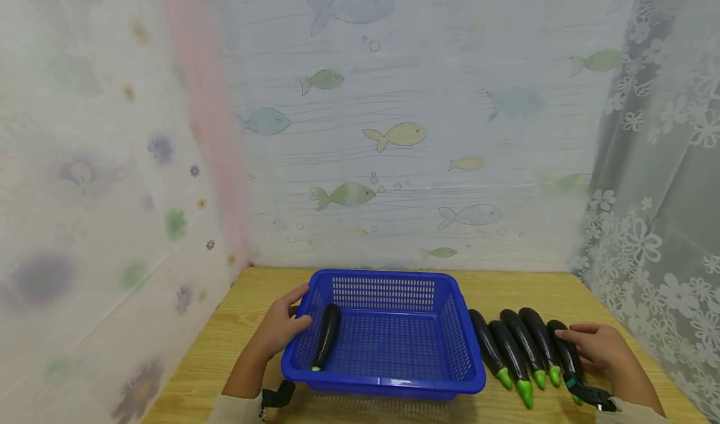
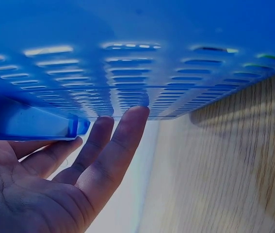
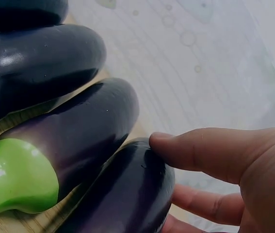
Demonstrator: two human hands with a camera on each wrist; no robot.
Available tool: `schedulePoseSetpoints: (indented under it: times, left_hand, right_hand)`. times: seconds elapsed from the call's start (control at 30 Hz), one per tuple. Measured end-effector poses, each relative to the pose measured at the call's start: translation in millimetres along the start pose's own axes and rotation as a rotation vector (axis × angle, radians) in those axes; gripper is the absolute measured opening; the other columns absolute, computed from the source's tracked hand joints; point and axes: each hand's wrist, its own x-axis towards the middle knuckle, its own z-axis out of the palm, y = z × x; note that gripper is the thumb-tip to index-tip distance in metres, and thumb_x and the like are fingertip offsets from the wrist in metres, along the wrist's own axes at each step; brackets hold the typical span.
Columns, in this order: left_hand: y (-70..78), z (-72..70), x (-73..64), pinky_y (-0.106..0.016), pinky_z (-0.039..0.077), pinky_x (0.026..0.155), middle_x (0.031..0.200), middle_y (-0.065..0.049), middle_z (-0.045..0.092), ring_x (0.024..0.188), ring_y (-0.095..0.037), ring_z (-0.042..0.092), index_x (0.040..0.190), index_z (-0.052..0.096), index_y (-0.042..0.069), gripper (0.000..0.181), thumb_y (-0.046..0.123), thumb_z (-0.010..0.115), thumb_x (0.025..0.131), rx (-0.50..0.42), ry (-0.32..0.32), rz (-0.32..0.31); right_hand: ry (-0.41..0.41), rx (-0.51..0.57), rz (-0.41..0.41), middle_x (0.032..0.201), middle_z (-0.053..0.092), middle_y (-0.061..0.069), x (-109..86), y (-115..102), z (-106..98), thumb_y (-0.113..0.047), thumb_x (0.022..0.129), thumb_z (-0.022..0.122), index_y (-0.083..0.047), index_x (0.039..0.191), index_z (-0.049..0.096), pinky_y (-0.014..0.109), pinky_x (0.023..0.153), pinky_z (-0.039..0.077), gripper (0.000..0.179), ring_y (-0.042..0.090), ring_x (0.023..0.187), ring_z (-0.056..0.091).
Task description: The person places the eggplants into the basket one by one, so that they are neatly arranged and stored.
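Blue basket (image 1: 394,352) between both hands (image 1: 281,325) (image 1: 603,350)

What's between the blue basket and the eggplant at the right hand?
Four other eggplants lie side by side between the blue basket and the pinched eggplant, as the head view shows.

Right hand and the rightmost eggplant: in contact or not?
Touching. The right wrist view shows it: the right hand has its thumb tip pressed against the rightmost eggplant near its blunt, stemless end, with no gap visible.
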Motion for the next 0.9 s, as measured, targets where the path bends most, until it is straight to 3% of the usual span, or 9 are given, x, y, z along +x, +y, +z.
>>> schedulePoseSetpoints:
  times: [0.1, 0.23, 0.47, 0.6, 0.77, 0.9]
  left_hand:
    - [-0.7, -0.2, 0.0, -0.046, 0.064, 0.073, 0.16, -0.017, 0.044, 0.124, -0.042, 0.063, 0.16, 0.039, 0.01, 0.077, 0.003, 0.067, 0.088, -0.006, -0.006, 0.006]
    - [-0.4, -0.2, 0.1, -0.046, 0.064, 0.073, 0.16, -0.017, 0.044, 0.123, -0.041, 0.064, 0.16, 0.04, 0.01, 0.077, 0.003, 0.067, 0.088, -0.004, -0.005, 0.003]
    - [0.6, 0.3, -0.9, -0.046, 0.064, 0.072, 0.16, -0.017, 0.045, 0.122, -0.04, 0.064, 0.16, 0.04, 0.011, 0.077, 0.003, 0.067, 0.088, 0.001, 0.002, -0.004]
    - [0.1, 0.7, -0.9, -0.046, 0.064, 0.072, 0.159, -0.017, 0.045, 0.121, -0.04, 0.065, 0.16, 0.039, 0.012, 0.077, 0.002, 0.067, 0.089, -0.01, -0.004, -0.002]
    - [-1.2, 0.6, -0.5, -0.045, 0.064, 0.072, 0.16, -0.017, 0.044, 0.121, -0.04, 0.065, 0.16, 0.039, 0.011, 0.077, 0.003, 0.067, 0.089, -0.007, 0.0, 0.0]
    - [-0.6, 0.4, -0.5, -0.046, 0.064, 0.072, 0.16, -0.017, 0.045, 0.122, -0.04, 0.064, 0.16, 0.039, 0.011, 0.077, 0.003, 0.067, 0.089, -0.004, 0.001, -0.001]
  right_hand:
    - [0.003, -0.001, 0.0, 0.125, 0.058, 0.036, -0.4, -0.2, -0.2, -0.042, 0.091, 0.076, 0.018, 0.149, 0.032, 0.041, 0.075, 0.062, 0.094, 0.033, 0.098, 0.069]
    - [0.009, 0.018, 0.001, 0.106, 0.07, 0.019, 0.2, -0.1, -0.2, -0.039, 0.091, 0.077, 0.017, 0.148, 0.035, 0.041, 0.074, 0.062, 0.091, 0.016, 0.084, 0.069]
    - [0.013, 0.018, -0.008, 0.096, 0.071, 0.006, 2.8, 0.5, -2.0, -0.042, 0.089, 0.077, 0.016, 0.145, 0.041, 0.04, 0.073, 0.062, 0.089, 0.012, 0.08, 0.067]
    - [0.027, 0.013, -0.022, 0.099, 0.072, 0.011, 4.5, 0.9, -3.8, -0.043, 0.089, 0.077, 0.016, 0.146, 0.042, 0.04, 0.073, 0.063, 0.09, 0.013, 0.081, 0.069]
    - [0.046, 0.004, -0.019, 0.121, 0.062, 0.032, 3.7, -1.6, -4.8, -0.048, 0.089, 0.076, 0.015, 0.147, 0.041, 0.04, 0.074, 0.063, 0.093, 0.033, 0.1, 0.068]
    - [0.052, 0.024, -0.029, 0.126, 0.058, 0.034, 1.0, -5.6, -5.4, -0.049, 0.091, 0.074, 0.016, 0.149, 0.037, 0.04, 0.076, 0.063, 0.095, 0.041, 0.109, 0.064]
